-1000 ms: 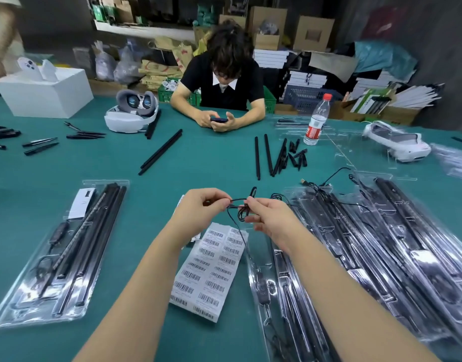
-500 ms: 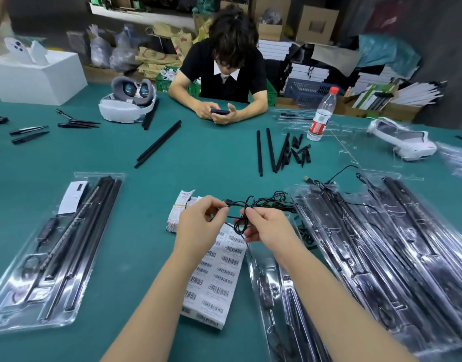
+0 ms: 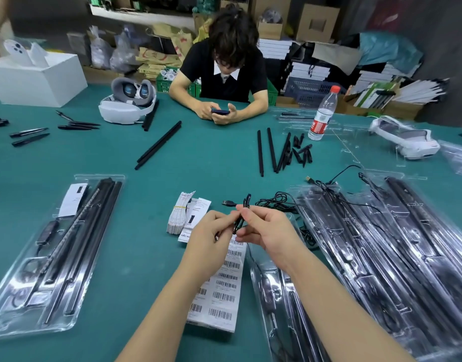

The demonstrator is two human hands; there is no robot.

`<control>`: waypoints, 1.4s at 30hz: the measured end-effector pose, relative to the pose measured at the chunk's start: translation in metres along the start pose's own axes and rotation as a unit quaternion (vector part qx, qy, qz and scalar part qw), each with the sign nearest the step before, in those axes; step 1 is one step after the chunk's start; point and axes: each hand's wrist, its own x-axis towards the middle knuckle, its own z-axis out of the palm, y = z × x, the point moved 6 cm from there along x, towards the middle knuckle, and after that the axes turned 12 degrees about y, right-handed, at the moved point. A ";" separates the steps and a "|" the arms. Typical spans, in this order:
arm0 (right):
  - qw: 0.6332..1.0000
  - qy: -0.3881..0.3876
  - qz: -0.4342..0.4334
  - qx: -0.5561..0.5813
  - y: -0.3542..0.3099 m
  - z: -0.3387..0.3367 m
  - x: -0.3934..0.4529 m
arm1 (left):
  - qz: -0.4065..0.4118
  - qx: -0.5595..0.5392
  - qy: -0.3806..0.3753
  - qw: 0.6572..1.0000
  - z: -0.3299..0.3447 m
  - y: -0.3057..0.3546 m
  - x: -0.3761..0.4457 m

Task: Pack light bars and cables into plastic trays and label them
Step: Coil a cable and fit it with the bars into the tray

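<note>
Teal cloth covers the table [image 3: 211, 158]; both hands, left hand [image 3: 209, 240] and right hand [image 3: 266, 231], pinch a black cable [image 3: 244, 210] amid cluttered boxes [image 3: 317, 22].

We are in a packing workshop: our green bench [image 3: 211, 163] carries clear plastic trays [image 3: 381, 246] of black light bars [image 3: 159, 145] and a barcode label sheet [image 3: 224, 286], while cardboard boxes [image 3: 317, 22] and stacked cartons [image 3: 309, 71] crowd the far wall.

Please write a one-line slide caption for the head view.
Both hands, left and right, bundle a black cable above barcode labels, between plastic trays.
</note>
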 end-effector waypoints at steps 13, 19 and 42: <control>0.989 0.130 -0.062 -0.033 -0.003 -0.012 0.003 | -0.161 -0.020 -0.017 0.987 -0.012 -0.014 -0.001; 0.992 0.101 -0.048 -0.049 -0.005 -0.019 0.003 | -0.215 -0.289 -0.036 0.932 -0.031 -0.019 0.008; 0.996 0.078 -0.025 -0.029 0.011 0.000 -0.006 | -0.183 -0.132 0.032 0.974 -0.011 -0.013 -0.002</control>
